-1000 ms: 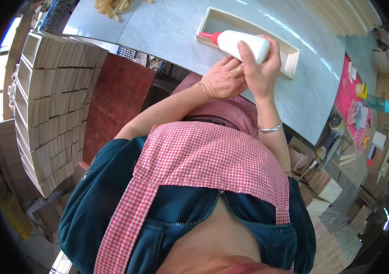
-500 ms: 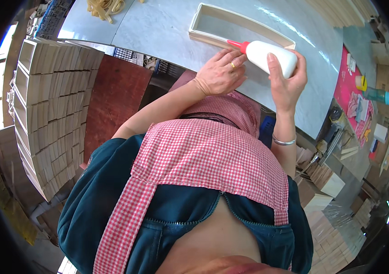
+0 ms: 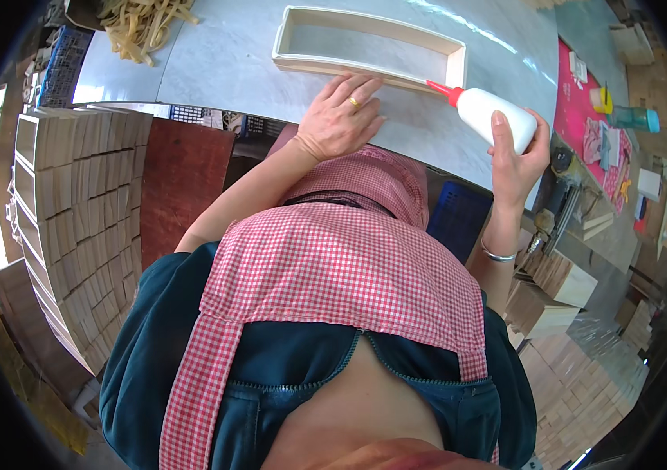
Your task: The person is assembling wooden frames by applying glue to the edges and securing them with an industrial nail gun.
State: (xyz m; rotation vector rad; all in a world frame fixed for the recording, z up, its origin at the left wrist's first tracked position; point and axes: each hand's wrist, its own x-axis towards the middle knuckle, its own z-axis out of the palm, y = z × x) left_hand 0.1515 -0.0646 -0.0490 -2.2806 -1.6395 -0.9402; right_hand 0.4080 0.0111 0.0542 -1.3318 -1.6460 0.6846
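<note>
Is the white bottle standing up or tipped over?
Tipped: the right hand holds the white bottle slanted, its red nozzle pointing left by the wooden frame.

white bottle and right hand slid over toward the right edge of the desk, so now there's a gap between them and the left hand

Box frame lay on the tabletop, strip pile to its left. Left hand was at its near side; squeeze bottle, in right hand, near its right end. Stacked frames stood left.
</note>
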